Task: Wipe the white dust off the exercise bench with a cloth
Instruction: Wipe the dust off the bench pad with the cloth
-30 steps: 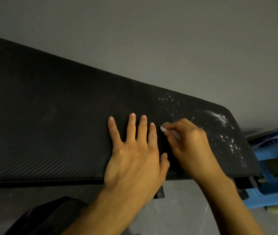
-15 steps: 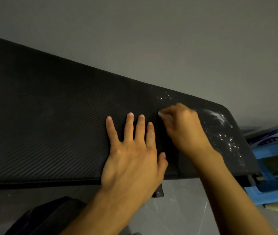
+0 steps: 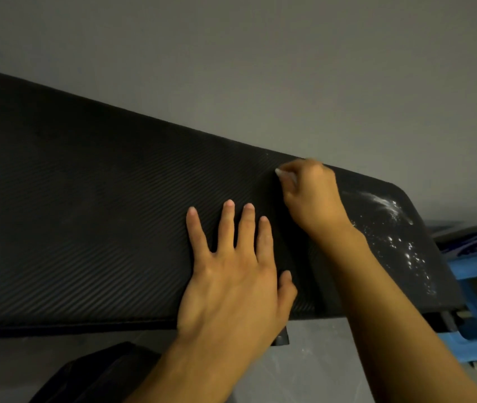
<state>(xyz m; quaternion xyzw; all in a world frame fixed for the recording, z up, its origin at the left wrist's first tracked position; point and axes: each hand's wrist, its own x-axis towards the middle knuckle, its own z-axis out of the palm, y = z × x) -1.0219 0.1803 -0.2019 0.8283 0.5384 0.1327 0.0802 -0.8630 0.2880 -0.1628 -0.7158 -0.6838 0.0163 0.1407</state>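
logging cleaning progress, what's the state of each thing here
exercise bench: dusty at right end only
white dust: streak and specks, unwiped
cloth: bunched in right hand, mostly hidden
left hand: flat on bench, fingers spread
right hand: grips cloth at far edge

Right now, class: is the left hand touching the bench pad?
Touching. The head view shows the left hand lying flat, fingers spread, on the black bench pad.
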